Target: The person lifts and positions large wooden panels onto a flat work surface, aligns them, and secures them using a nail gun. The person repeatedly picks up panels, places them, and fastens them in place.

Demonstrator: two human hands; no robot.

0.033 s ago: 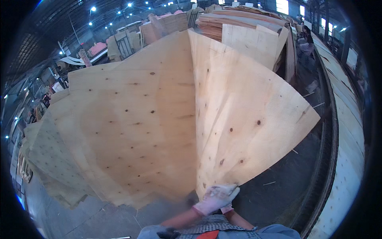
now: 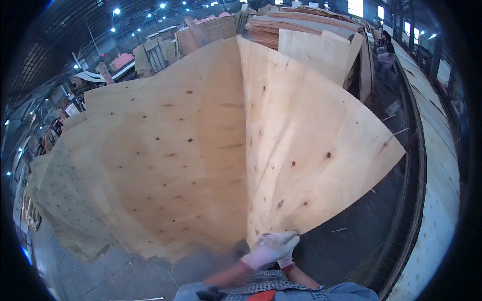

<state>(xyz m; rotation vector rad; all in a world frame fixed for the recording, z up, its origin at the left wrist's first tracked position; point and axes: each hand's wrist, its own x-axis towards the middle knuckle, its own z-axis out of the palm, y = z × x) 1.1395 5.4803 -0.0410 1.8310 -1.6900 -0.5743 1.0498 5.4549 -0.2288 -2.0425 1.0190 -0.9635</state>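
Observation:
A large pale wood veneer sheet [image 2: 301,140] with dark knots rises in a curved fold, its near corner drawn down to my hands. My left hand [image 2: 266,250], in a whitish work glove, is closed on that corner and slightly blurred. Just beyond and below it, my right hand [image 2: 286,260], also gloved, holds at the same corner; the left hand covers most of its fingers. To the left of the fold spreads a broad knotty veneer surface [image 2: 155,170], lying over more sheets with uneven, fanned edges.
On the right runs a long dark rail [image 2: 419,165] beside a strip of pale veneer [image 2: 436,150]. Behind are a tall veneer stack [image 2: 301,22] and a leaning pale panel [image 2: 311,52]. A co-worker [image 2: 385,52] is at the far right. Splinters lie on the grey floor [image 2: 346,251].
Both hands have shifted very slightly left, still at the sheet's corner. The raised sheet's right tip sits a touch farther right and lower.

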